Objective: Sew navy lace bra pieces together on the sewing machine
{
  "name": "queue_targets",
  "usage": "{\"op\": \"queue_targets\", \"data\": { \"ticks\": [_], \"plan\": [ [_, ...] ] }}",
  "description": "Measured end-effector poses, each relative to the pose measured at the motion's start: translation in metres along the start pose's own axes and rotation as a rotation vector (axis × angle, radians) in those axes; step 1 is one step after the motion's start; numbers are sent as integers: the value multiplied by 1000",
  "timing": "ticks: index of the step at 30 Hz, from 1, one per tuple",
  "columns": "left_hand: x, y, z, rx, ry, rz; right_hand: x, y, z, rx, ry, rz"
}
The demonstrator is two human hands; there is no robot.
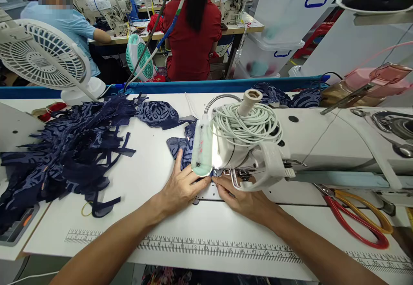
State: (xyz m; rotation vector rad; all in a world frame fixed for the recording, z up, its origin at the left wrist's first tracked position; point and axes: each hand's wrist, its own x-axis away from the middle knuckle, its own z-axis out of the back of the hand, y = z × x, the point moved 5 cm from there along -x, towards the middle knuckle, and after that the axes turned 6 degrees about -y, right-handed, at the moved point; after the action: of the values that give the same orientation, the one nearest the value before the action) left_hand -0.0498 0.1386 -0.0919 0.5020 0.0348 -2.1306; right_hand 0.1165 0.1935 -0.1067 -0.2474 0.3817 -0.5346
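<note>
1. Beneath the lamp point(201, 151) at the middle of the tabletop point(151, 216), the left hand point(183, 187) is lying palm down, its fingers point(178, 161) spread apart and pressing on a navy lace piece point(177, 144), probably to hold the thin cloth smooth and taut.
2. From the other side, the right hand point(247, 202) is reaching in low, its fingers stretching toward the needle area. Their tips are hiding under the lamp and guard, so I cannot tell whether they are pinching the cloth or only resting on it.
3. That lace piece is lying just behind the left hand, running under the head of the sewing machine point(309, 140). It is soft and openwork, with a pale swirling pattern on dark blue.
4. On top of the machine, a pale green cord point(247, 123) is sitting coiled around a post, seemingly stowed out of the way.
5. Toward the right near edge, red-and-orange-handled scissors point(355, 220) are lying flat within reach.
6. Across the left side, a loose heap point(71, 147) of similar navy lace pieces and straps is spreading out.
7. Along the near edge, a printed ruler point(200, 245) is running the tabletop's width.
8. Beyond the far edge, a white fan point(45, 57) is facing inward and a person in red point(192, 31) is sitting at another machine.
</note>
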Motion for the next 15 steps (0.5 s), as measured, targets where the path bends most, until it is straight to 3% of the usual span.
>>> {"op": "queue_targets", "data": {
  "ticks": [8, 15],
  "plan": [
    [1, 4, 0, -29, -2, -56, -4, -13, 9, 163, 3, 84],
    [-3, 6, 0, -45, -55, -51, -3, -11, 8, 183, -31, 59]
  ]
}}
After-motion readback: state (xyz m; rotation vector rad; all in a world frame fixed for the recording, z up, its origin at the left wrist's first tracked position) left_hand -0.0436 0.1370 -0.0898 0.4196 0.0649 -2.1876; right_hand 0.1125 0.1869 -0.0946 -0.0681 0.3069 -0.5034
